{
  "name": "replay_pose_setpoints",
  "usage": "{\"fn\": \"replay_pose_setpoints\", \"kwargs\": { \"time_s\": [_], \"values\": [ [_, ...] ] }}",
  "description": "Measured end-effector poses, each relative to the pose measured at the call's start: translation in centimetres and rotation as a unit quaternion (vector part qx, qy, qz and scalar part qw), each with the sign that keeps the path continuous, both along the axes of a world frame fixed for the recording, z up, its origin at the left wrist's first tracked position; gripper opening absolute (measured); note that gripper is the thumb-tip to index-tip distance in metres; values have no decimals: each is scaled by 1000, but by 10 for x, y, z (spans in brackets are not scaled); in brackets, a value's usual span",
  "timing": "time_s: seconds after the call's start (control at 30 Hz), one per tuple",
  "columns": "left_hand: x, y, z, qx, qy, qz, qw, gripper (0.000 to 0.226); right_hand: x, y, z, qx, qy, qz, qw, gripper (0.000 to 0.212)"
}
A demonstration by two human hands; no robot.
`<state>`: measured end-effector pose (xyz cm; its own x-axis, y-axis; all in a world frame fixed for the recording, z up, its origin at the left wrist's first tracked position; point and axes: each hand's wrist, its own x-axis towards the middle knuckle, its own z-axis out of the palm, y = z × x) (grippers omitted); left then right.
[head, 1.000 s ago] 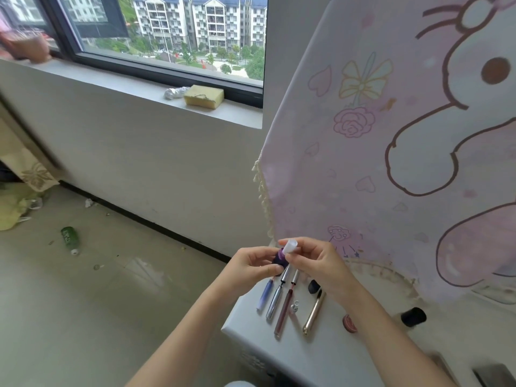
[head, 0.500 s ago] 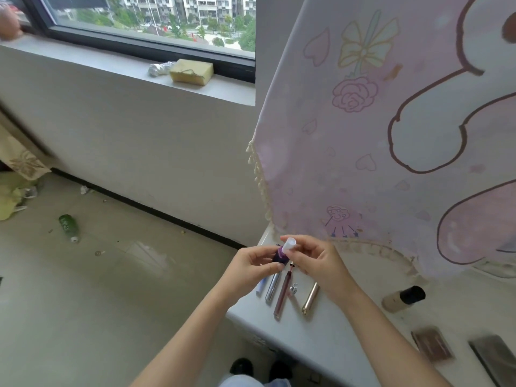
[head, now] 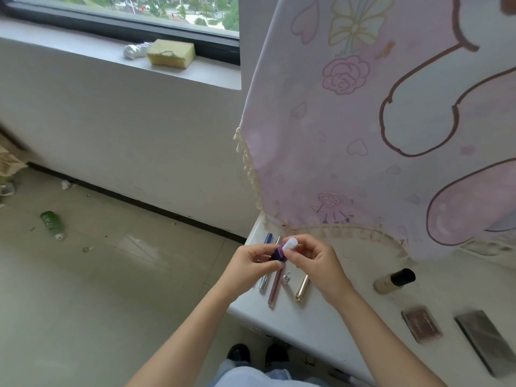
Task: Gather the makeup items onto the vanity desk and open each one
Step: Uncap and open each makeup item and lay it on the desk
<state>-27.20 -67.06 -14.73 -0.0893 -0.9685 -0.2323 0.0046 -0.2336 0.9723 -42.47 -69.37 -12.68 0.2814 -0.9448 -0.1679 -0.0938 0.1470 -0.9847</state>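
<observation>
Over the left end of the white vanity desk [head: 315, 325], my left hand [head: 248, 268] grips a small dark purple bottle [head: 278, 255]. My right hand [head: 312, 261] pinches its white cap [head: 289, 244] at the top. Under my hands lie slim tubes: a blue one [head: 268, 238], a silver one [head: 263, 283], a pink one [head: 274, 289] and a gold one [head: 302, 287], with a tiny silver cap [head: 287, 275] between them. A beige foundation bottle with a black cap [head: 394, 280] lies on its side to the right. A brown compact [head: 421, 323] and a dark flat palette [head: 485, 339] lie at the right.
A pink cartoon cloth [head: 391, 129] hangs over the back of the desk. A yellow sponge [head: 171, 53] and crumpled foil [head: 134, 50] sit on the window sill. A green bottle [head: 52, 224] lies on the floor at the left. My shoes [head: 257, 356] show under the desk edge.
The view has tilted down and to the right, bringing the foundation bottle, compact and palette into sight. Both hands stay on the purple bottle and its white cap.
</observation>
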Motion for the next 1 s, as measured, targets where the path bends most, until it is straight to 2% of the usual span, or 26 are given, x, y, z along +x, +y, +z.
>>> {"fn": "replay_pose_setpoints", "kwargs": {
  "time_s": [0.1, 0.17, 0.23, 0.33, 0.43, 0.53, 0.67, 0.73, 0.8, 0.93, 1.0],
  "values": [
    [-7, 4, -7, -13, -40, 4, 999, 37, -3, 1, -11, 2, 23, -36, 999, 26],
    [-9, 7, -19, -21, -152, 1, 988, 43, -6, 3, -19, 16, 14, -59, 998, 26],
    [-4, 15, -35, -22, -264, 23, 964, 52, -11, 5, -27, 28, 19, -88, 996, 23],
    [8, 31, -63, -2, -399, 39, 916, 54, -23, 6, -46, 38, 60, -143, 987, 26],
    [18, 46, -85, 25, -486, 12, 874, 54, -29, 4, -64, 41, 122, -151, 980, 24],
    [22, 52, -97, 27, -514, -18, 857, 55, -27, 2, -75, 39, 184, -132, 973, 13],
    [20, 53, -108, 6, -538, -50, 842, 54, -26, -1, -93, 50, 232, -109, 965, 28],
    [17, 52, -109, 8, -544, -70, 836, 55, -26, -1, -99, 56, 250, -93, 962, 22],
    [17, 52, -111, 21, -557, -97, 824, 57, -26, -1, -102, 54, 264, -82, 960, 13],
    [16, 55, -119, 6, -563, -119, 818, 58, -26, 1, -107, 51, 270, -71, 959, 14],
    [18, 55, -123, 2, -587, -125, 800, 61, -26, 0, -107, 49, 276, -66, 958, 15]
  ]
}}
